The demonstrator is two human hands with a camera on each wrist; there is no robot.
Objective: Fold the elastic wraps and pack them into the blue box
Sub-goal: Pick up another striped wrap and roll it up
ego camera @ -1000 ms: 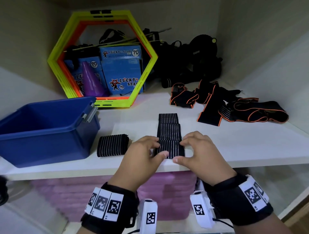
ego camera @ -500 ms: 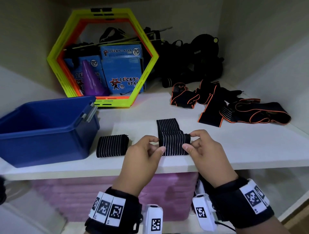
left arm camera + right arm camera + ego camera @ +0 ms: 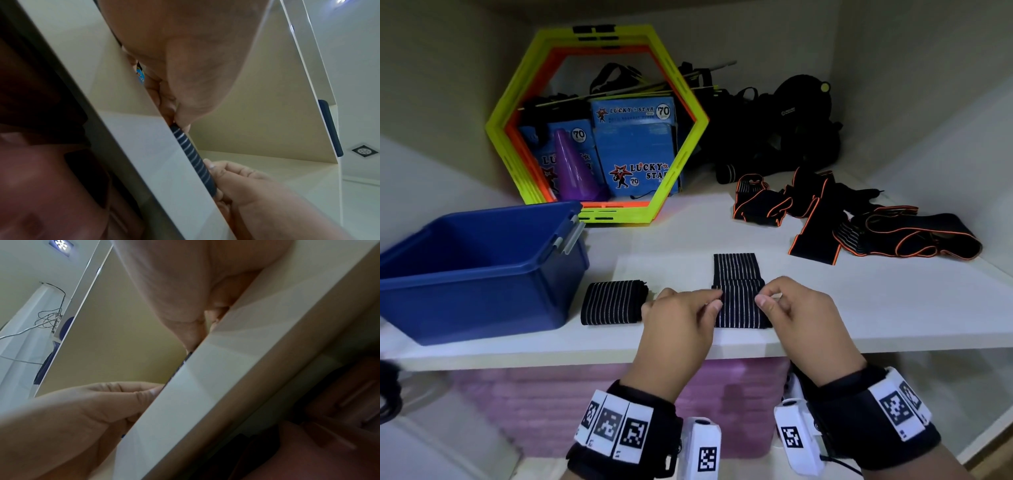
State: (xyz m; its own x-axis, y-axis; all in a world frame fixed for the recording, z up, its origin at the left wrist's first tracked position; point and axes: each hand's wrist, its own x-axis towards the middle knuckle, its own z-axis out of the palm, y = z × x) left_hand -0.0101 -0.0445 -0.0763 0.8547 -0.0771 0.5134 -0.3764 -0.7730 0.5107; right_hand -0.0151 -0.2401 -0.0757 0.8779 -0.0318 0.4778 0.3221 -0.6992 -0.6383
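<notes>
A black elastic wrap with thin white stripes [image 3: 738, 294] lies near the front edge of the white shelf [image 3: 859, 308], partly folded over itself. My left hand [image 3: 681, 322] pinches its left edge and my right hand [image 3: 801, 318] pinches its right edge. In the left wrist view the striped wrap [image 3: 193, 155] shows edge-on between both hands. A folded striped wrap [image 3: 613, 301] lies just left of my left hand. The open blue box [image 3: 482, 267] stands at the left, with nothing visible inside.
A tangle of black wraps with orange trim [image 3: 859, 219] lies at the back right. A yellow-and-orange hexagon frame [image 3: 599, 123] with blue cartons and a purple cone [image 3: 577, 168] stands at the back. Black gear is piled behind. A pink bin [image 3: 619, 394] sits below the shelf.
Both hands lifted the near end of the striped wrap and rolled it away from me, so the wrap is shorter and thicker. The folded wrap and the box have not moved.
</notes>
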